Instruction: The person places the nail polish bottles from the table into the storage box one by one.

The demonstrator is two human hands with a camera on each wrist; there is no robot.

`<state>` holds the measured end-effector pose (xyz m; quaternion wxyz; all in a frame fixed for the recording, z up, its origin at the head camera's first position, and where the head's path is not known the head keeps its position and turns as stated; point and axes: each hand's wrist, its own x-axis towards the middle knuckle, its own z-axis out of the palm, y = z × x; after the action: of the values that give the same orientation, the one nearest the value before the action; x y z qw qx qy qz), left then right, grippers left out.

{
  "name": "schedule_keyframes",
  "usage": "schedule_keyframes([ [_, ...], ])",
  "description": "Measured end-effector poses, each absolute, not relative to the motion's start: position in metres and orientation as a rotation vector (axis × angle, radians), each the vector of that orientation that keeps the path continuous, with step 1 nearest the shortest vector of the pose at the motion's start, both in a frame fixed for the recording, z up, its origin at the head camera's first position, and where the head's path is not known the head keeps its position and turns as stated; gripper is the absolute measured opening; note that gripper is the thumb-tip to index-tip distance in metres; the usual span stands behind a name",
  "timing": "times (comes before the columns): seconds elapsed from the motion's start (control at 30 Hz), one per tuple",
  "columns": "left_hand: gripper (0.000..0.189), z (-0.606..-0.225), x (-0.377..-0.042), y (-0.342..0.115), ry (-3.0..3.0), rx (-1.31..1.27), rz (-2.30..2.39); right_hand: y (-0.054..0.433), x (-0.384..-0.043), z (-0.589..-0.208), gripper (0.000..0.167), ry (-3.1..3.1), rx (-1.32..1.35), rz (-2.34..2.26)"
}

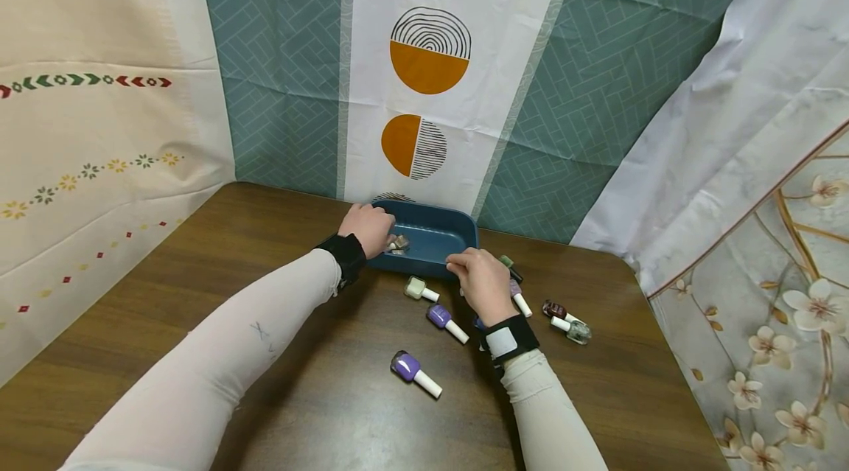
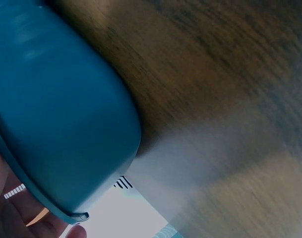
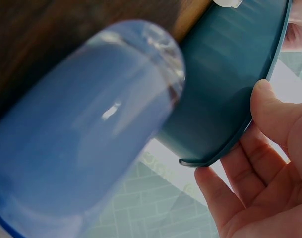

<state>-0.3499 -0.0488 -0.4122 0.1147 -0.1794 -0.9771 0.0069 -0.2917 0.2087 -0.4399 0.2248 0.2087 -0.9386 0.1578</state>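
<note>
A dark blue-teal plastic bin (image 1: 434,231) stands at the back of the table, with a few small bottles (image 1: 399,244) inside its left end. At that left end my left hand (image 1: 368,226) grips the rim; in the left wrist view its fingers (image 2: 24,210) show beside the rim, partly cut off. My right hand (image 1: 484,283) pinches the rim at the front right corner. Thumb and fingers (image 3: 262,158) are around that edge in the right wrist view. Large and close to that camera is a blue nail polish bottle (image 3: 91,129), mostly hidden under my right wrist in the head view.
In front of the bin lie a pale green nail polish (image 1: 421,289) and two purple ones (image 1: 447,322). To the right are a dark red bottle (image 1: 556,310), a glittery clear one (image 1: 575,331), a lilac one (image 1: 520,299) and a green one (image 1: 509,266). Patterned curtains (image 1: 285,73) hang behind the table.
</note>
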Motion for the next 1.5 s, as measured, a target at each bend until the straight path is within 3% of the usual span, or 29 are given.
schedule_keyframes([
  [0.37,0.047,-0.415,-0.344,-0.058,-2.804,-0.527,-0.188,0.209,-0.292,-0.440,0.013,-2.576,0.584,0.435],
  [1.5,0.055,-0.419,-0.245,-0.052,-2.487,-0.924,-0.249,0.208,-0.292,-0.441,0.012,-2.585,0.575,0.426],
])
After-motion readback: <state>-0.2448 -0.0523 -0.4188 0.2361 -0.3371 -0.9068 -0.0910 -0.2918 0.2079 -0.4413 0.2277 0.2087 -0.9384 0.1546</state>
